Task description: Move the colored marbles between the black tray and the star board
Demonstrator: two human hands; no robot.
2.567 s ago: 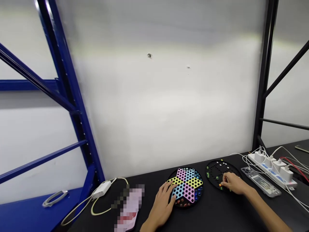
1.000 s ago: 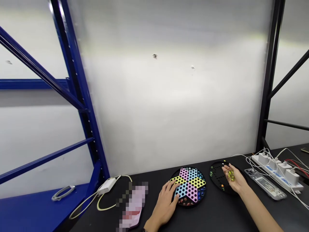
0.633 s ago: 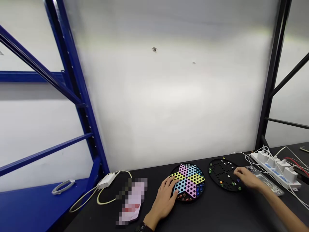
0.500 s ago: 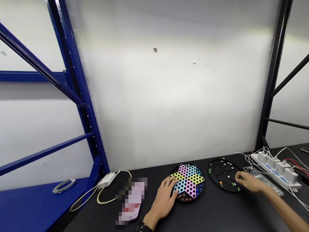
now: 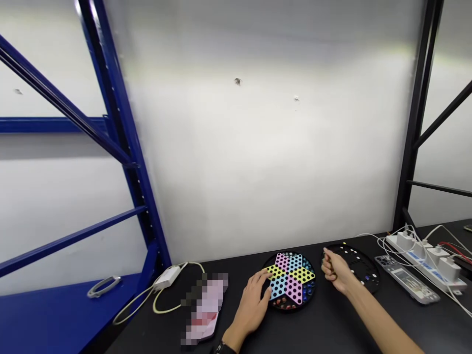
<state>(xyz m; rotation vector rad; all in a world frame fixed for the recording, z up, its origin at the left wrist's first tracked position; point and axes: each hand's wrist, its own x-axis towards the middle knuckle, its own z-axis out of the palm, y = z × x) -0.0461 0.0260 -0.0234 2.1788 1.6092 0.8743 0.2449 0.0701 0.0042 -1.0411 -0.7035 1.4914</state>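
A round Chinese-checkers board (image 5: pixel 291 280) with a pastel star of holes lies on the black table. My left hand (image 5: pixel 254 302) rests flat on its left edge, fingers spread. To its right lies a black round tray (image 5: pixel 359 268) with several marbles in it. My right hand (image 5: pixel 334 273) hovers over the tray's left edge, between tray and board, fingers curled closed around something small that I cannot make out.
A white power strip (image 5: pixel 424 258) with plugged chargers and cables sits at the far right, a clear phone case (image 5: pixel 407 282) beside it. A blurred pink object (image 5: pixel 206 309) and a white charger (image 5: pixel 167 278) with cable lie to the left. Blue shelving (image 5: pixel 121 147) stands left.
My right hand has moved left from the tray's right side to its left edge and has closed. The left hand has stayed on the board.
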